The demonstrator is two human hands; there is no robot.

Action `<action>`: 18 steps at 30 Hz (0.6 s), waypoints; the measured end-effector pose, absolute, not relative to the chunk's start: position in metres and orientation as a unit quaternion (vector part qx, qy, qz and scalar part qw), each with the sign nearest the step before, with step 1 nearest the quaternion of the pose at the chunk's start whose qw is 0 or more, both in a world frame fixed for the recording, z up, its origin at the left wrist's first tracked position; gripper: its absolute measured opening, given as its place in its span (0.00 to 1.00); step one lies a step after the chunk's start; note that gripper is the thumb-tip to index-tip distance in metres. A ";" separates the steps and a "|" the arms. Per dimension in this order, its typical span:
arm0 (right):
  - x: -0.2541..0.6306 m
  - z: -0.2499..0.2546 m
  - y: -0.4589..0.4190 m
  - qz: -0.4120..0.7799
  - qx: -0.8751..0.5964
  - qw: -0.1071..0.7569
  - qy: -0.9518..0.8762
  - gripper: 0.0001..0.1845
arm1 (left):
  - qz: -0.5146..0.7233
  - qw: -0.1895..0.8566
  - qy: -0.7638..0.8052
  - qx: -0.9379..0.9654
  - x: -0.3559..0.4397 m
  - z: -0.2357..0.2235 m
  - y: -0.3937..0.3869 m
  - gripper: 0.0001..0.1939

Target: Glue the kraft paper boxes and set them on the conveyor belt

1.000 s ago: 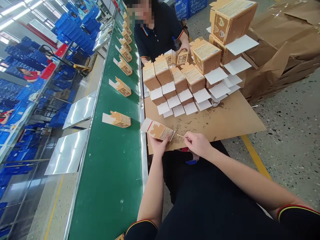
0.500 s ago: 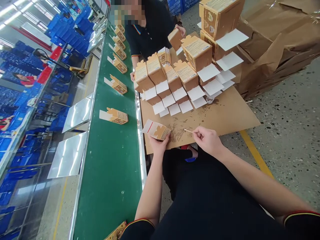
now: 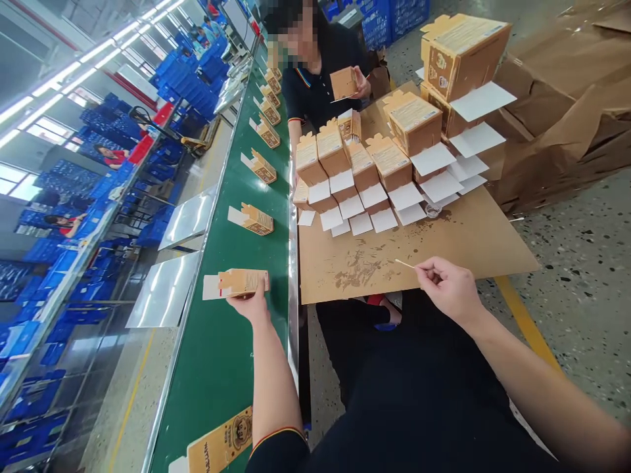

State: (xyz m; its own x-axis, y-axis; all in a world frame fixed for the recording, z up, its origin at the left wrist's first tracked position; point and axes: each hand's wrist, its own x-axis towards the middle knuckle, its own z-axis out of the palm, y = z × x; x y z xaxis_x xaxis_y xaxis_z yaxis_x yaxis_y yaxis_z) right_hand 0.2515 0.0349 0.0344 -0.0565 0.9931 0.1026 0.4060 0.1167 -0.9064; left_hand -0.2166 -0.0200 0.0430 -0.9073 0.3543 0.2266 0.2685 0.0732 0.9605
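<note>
My left hand (image 3: 251, 303) is closed around a small printed cardboard box (image 3: 241, 282) over the green conveyor belt (image 3: 221, 355). The box lies on its side, its white flap pointing left with a red strip near the fold. Whether it touches the belt I cannot tell. My right hand (image 3: 446, 284) pinches a thin cotton swab (image 3: 405, 263) above the brown cardboard sheet (image 3: 473, 243). Dark wet smears mark the sheet left of the swab. Beyond them stand stacked boxes (image 3: 389, 161) with white flaps towards me.
Several boxes (image 3: 257, 220) stand in a row along the belt, and another box (image 3: 221, 443) lies near my left elbow. Across the table a co-worker (image 3: 325, 72) holds a box. A small clear dish (image 3: 432, 210) sits by the stack. Brown wrapping paper (image 3: 557, 118) covers a pile at right.
My left hand has carried its box left from the cardboard sheet to over the belt. My right hand has shifted slightly right with the swab. The co-worker has raised a box.
</note>
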 end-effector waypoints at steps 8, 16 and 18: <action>0.283 0.030 0.035 0.354 -0.600 0.410 -0.589 0.20 | 0.565 -0.085 0.804 0.168 -0.210 0.029 -0.053 0.50; 0.295 0.033 0.041 0.338 -0.608 0.408 -0.591 0.20 | 0.647 0.173 0.691 0.273 -0.182 0.064 0.092 0.20; 0.291 0.034 0.042 0.326 -0.606 0.405 -0.602 0.21 | 0.600 0.263 0.710 0.258 -0.178 0.069 0.149 0.19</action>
State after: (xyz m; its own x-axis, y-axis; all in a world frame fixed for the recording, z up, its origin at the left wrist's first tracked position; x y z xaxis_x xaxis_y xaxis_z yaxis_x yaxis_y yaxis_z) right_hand 0.2907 0.0424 0.0340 0.0611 0.9939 0.0923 0.4654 0.0535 -0.8835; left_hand -0.1782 0.1489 0.0688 -0.7285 0.6821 -0.0634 0.0514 0.1467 0.9878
